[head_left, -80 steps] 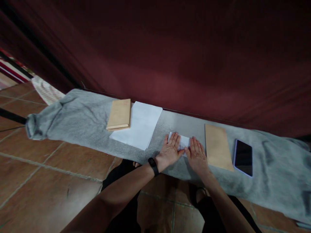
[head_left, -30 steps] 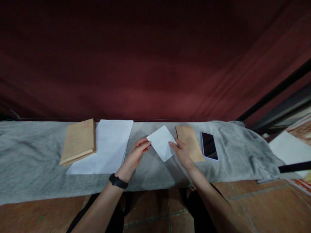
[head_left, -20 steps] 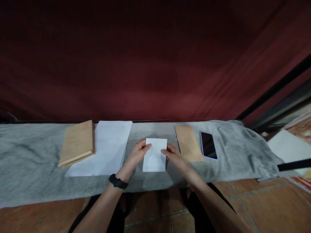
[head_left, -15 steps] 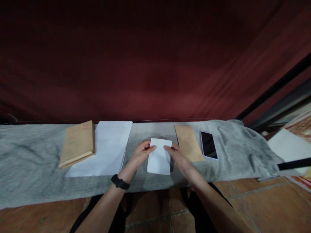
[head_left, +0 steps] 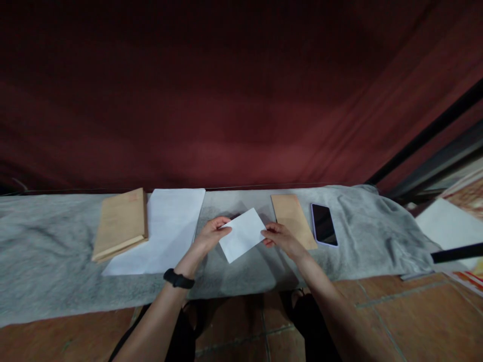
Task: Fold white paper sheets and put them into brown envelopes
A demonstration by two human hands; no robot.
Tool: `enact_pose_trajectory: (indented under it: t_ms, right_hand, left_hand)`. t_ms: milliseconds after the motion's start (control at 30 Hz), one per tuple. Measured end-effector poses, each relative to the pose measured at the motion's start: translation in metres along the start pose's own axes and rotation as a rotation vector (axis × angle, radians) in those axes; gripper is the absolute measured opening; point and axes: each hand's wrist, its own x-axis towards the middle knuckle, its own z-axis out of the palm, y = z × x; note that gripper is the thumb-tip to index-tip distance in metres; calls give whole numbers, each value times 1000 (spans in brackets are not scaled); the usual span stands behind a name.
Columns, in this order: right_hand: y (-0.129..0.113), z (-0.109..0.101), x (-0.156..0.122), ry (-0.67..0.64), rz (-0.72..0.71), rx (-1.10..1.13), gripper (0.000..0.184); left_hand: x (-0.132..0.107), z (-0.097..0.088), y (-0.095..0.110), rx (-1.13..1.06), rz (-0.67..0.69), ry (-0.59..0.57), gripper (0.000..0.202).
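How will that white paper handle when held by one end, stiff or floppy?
The white paper will probably be fairly stiff: it shows no clear sag between the left hand and right hand. It seems light, held only near its edges. Pushed on the cloth, it would likely slide rather than roll, being flat.

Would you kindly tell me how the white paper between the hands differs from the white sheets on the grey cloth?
The held paper looks smaller than the white sheets. The left hand and right hand grip the held paper, while the white sheets lie on the grey cloth. The held paper's face is mostly uncovered; the brown stack covers part of the white sheets. Both are white.
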Motion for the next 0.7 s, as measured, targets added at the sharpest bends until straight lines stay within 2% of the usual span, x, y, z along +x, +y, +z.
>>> enact_pose_trajectory:
  t_ms: [67, 167, 267, 333, 400, 500, 600, 700]
  right_hand:
    - [4, 4, 0, -1, 49, -108, 19]
    - [9, 12, 0, 42, 123, -235, 17]
    - [9, 18, 0, 54, 156, -285, 18]
    - [8, 18, -2, 47, 169, -360, 22]
    - [5, 17, -4, 30, 180, -466, 26]
    - [1, 15, -7, 7, 167, -646, 29]
    - [-3, 15, -11, 20, 137, -785, 31]
    - [-3, 21, -17, 164, 36, -1050, 30]
  left_hand:
    - [4, -2, -4, 164, 22, 76, 23]
    - [5, 2, -7, 555, 72, 164, 21]
    - [-1, 18, -7, 883, 219, 250, 28]
    - [-7, 36, -10, 992, 359, 282, 32]
    - [-15, 55, -17, 1036, 476, 185, 36]
    - [-25, 78, -30, 1108, 527, 27, 44]
    - [-32, 86, -37, 1173, 524, -14, 49]
    - [-34, 85, -36, 1203, 526, -28, 50]
